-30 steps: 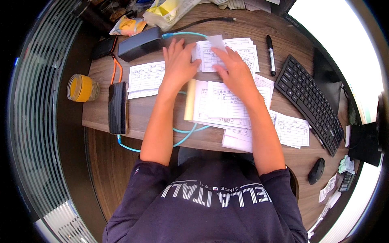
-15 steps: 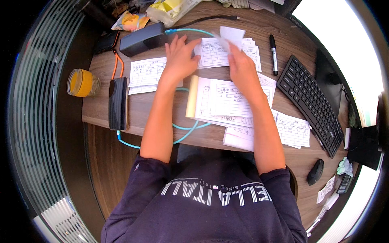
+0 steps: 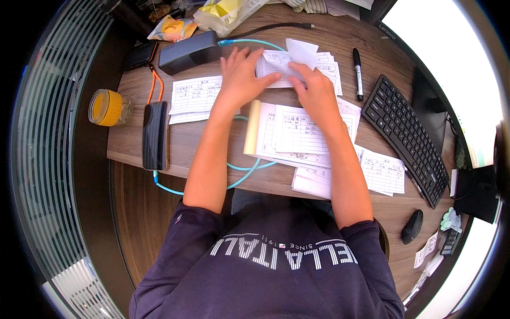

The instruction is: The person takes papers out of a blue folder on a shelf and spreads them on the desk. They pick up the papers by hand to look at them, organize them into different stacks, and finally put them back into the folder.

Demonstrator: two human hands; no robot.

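At the back middle of the desk, both my hands are at a stack of handwritten paper slips (image 3: 328, 69). My left hand (image 3: 241, 80) is spread open, its thumb reaching over the stack's left part and its fingertips beside the grey box-shaped device. My right hand (image 3: 313, 90) has its fingers bent at a top slip (image 3: 302, 52), which curls upward behind them; the exact grip is partly hidden. Below lies a form pad (image 3: 265, 127) with a rolled yellowish edge (image 3: 252, 127) and a loose slip (image 3: 300, 130) on it. More slips (image 3: 194, 95) lie left of my left wrist.
Left are a phone (image 3: 155, 135), a yellow-banded jar (image 3: 108, 108) and the grey device (image 3: 189, 52). A cyan cable (image 3: 249, 173) loops under the pad. Right are a marker (image 3: 358, 74), keyboard (image 3: 406, 135), mouse (image 3: 413, 226) and monitor. More slips (image 3: 382, 170) lie under my right forearm.
My right hand has moved slightly left and lower over the stack, and the lifted slip now curls back. My left thumb has extended right over the slips.
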